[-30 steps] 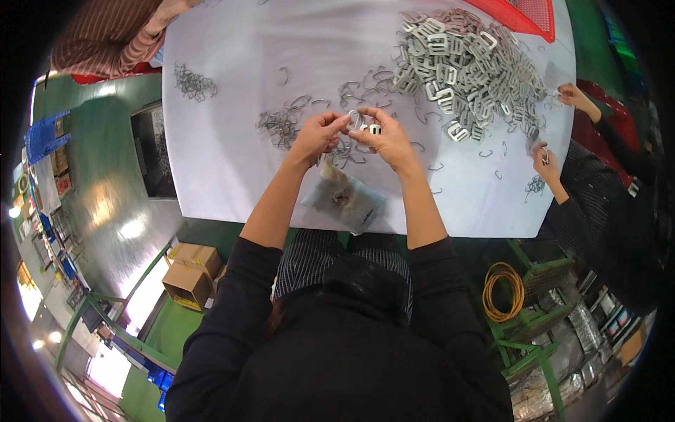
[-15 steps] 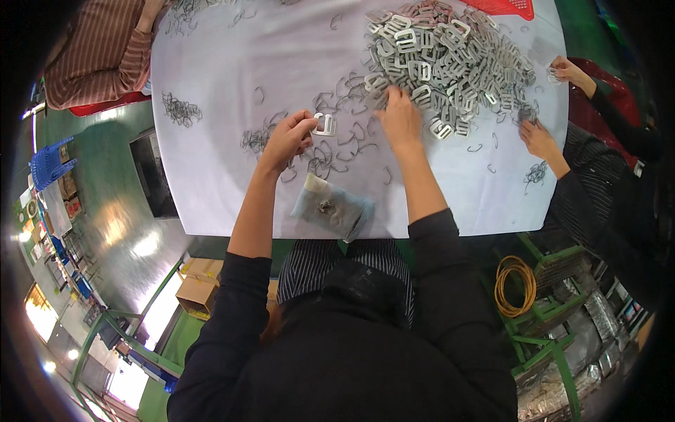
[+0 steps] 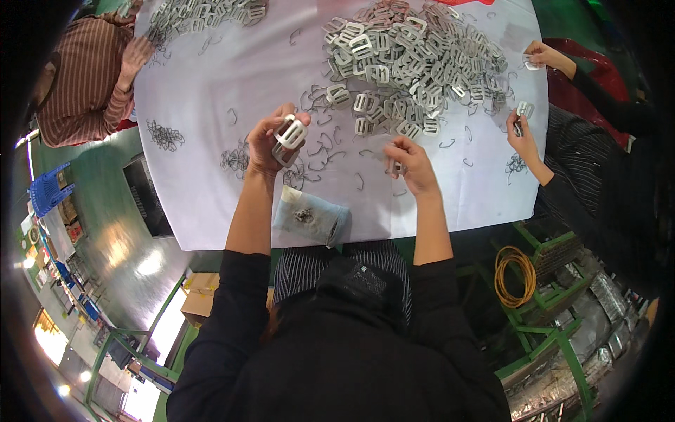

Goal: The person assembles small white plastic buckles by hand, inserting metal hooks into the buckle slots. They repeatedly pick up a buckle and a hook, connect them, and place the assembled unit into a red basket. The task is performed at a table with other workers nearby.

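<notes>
My left hand (image 3: 266, 146) is raised over the near part of the table, its fingers closed on pale metal slide buckles (image 3: 292, 131), apparently two, one overlapping the other. To the right, my right hand (image 3: 416, 167) is pinched closed just below the buckle pile; a small greyish piece at the fingertips is mostly covered. Thin bent wire pieces (image 3: 320, 151) lie scattered between the hands. Nearer to me is a light blue, cloth-like pad (image 3: 330, 222) with a small dark clump on top. The large heap of metal buckles (image 3: 415, 60) lies beyond my right hand.
A white cloth covers the table (image 3: 204, 204). At the right, a co-worker's hands (image 3: 524, 141) hold buckles; another person in a striped top (image 3: 81, 84) sits far left beside a second buckle pile (image 3: 211, 14). Small wire heaps (image 3: 165, 135) lie at left.
My right hand has drawn back from the pile toward me. The left hand has turned, showing its buckles more fully. The whole view has shifted slightly.
</notes>
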`<state>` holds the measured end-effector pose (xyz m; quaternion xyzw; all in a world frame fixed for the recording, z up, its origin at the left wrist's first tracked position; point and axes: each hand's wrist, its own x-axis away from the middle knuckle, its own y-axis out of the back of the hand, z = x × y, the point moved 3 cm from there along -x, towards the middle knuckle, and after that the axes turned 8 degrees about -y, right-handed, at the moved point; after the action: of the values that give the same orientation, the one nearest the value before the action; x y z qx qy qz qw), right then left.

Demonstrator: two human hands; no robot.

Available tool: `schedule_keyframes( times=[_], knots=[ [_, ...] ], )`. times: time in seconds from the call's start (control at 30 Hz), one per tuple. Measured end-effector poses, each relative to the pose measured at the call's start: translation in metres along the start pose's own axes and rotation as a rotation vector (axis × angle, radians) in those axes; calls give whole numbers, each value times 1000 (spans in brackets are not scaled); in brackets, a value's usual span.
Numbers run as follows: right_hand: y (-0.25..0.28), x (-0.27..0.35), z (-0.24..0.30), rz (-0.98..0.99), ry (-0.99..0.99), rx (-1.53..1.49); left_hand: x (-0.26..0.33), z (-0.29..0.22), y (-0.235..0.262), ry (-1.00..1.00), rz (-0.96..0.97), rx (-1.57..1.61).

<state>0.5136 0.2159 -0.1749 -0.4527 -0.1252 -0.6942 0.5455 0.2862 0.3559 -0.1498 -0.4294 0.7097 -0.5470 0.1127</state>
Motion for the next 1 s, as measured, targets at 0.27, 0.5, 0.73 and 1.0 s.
schedule_keyframes(
  times=[0.27, 0.5, 0.73, 1.0],
  knots=[
    [47, 4, 39, -162, 106, 66, -56, 76, -6, 172, -55, -1033],
    [27, -31, 40, -868, 576, 1282, -97, 130, -42, -218, 293, -2236],
    [73, -7, 28, -191, 80, 47, -54, 35, -29, 39, 35, -1646],
    [65, -13, 44, -160, 132, 111, -36, 27, -31, 152, 109, -496]
  ],
)
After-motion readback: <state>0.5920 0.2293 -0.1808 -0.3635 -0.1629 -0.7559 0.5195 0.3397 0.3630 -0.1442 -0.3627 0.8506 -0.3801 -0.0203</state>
